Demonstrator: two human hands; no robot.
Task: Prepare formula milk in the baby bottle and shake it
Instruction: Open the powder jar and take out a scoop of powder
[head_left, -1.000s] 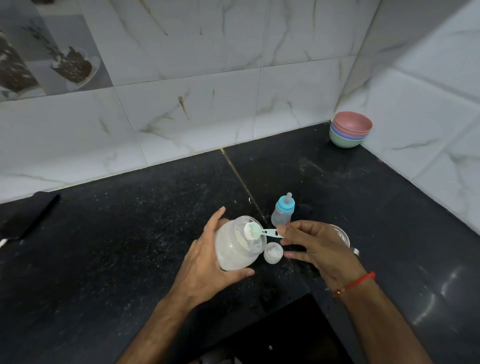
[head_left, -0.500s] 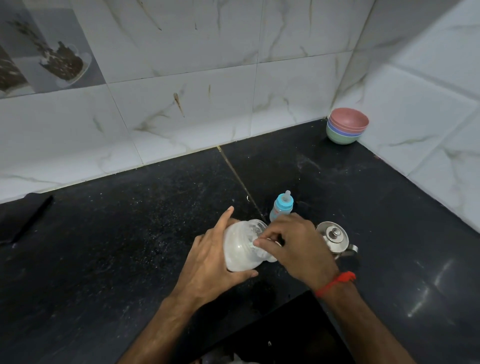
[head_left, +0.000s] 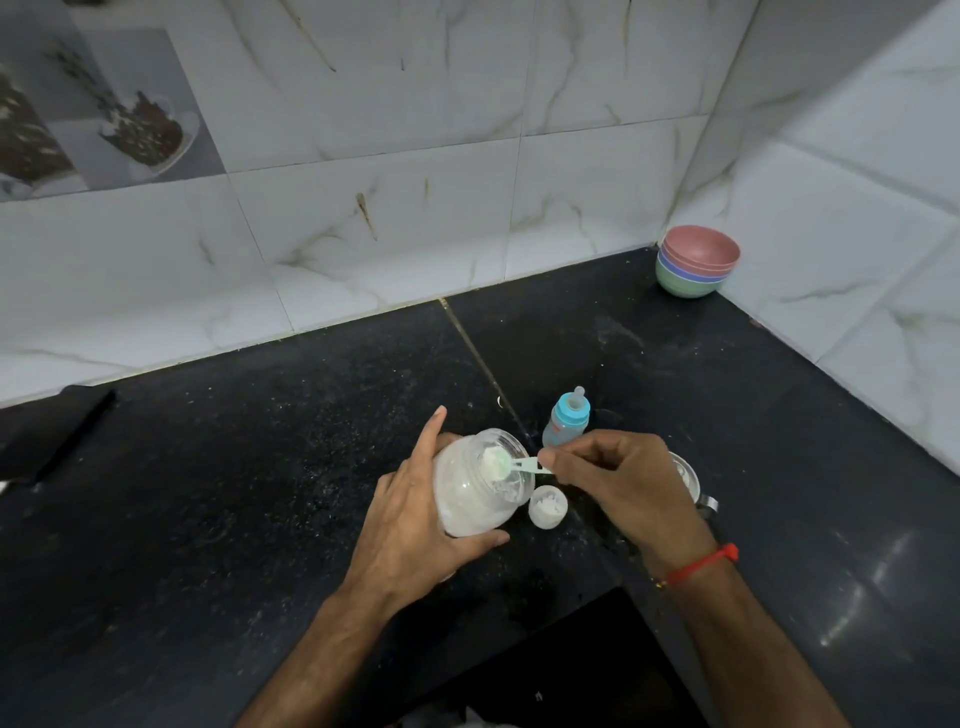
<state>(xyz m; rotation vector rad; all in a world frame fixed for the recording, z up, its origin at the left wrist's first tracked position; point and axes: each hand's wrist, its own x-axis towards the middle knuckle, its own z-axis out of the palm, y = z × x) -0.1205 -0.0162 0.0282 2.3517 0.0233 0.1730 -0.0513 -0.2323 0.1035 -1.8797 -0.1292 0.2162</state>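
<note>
At the tilted jar's mouth, right hand pinches scoop, handle rightward.

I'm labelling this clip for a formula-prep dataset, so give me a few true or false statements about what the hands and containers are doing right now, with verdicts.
1. The left hand holds the powder jar tilted. True.
2. The right hand pinches the scoop by its handle, with the scoop's bowl at the jar's mouth. True.
3. The baby bottle lies on its side, its teat off. False: it stands upright on the counter, blue collar and teat on.
4. The small white cup beside the jar holds some white powder. True.
5. The stacked bowls sit between the two hands. False: they stand in the far corner by the wall.
</note>
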